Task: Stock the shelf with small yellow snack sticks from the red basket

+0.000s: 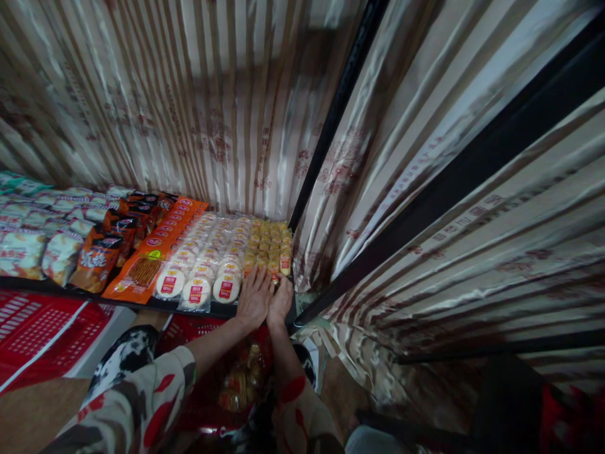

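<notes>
My left hand [255, 296] lies over the front of the rows of small gold-wrapped snack packs [270, 238], fingers stretched forward and touching them. Close beside it, my right hand [280, 300] is bent around a gold-wrapped snack pack at the front right corner of the shelf, partly hidden by the fingers. Just left of my hands stand rows of round white crackers in clear wrappers [196, 291] with red labels. Below my forearms, a red basket [201, 325] holds more gold-wrapped packs [241, 384].
The black shelf [222, 309] also carries orange snack bags [142, 268], dark orange bags [97, 258] and white bags [21, 252]. Another red basket [42, 334] is at lower left. Black poles [338, 116] and pleated curtains [236, 113] bound the back and right.
</notes>
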### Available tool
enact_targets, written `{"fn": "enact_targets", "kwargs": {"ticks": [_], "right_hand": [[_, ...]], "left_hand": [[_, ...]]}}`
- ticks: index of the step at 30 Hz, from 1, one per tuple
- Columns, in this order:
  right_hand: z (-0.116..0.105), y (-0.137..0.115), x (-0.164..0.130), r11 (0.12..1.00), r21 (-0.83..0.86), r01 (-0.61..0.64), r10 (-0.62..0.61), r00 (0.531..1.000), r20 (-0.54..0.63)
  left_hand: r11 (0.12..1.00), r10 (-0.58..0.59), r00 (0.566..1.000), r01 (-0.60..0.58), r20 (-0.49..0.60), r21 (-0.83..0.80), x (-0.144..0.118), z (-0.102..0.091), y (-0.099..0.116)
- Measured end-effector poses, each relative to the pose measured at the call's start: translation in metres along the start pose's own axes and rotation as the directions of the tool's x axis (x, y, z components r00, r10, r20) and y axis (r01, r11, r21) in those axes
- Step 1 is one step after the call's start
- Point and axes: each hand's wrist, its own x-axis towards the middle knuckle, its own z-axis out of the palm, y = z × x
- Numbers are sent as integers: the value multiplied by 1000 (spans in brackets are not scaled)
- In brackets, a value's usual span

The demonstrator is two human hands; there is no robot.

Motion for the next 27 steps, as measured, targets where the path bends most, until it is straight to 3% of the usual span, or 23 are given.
{"fn": "enact_targets", "kwargs": {"ticks": [15, 27], "right_hand": [[-3, 0, -3, 1000, 27, -15, 14, 1000, 16], [-4, -3, -3, 1000, -23, 11, -12, 1000, -21]], "left_hand": [[1000, 22, 999, -23, -37, -18, -5, 25, -15], [997, 69, 990, -71, -121, -12, -9, 27, -17]]}}
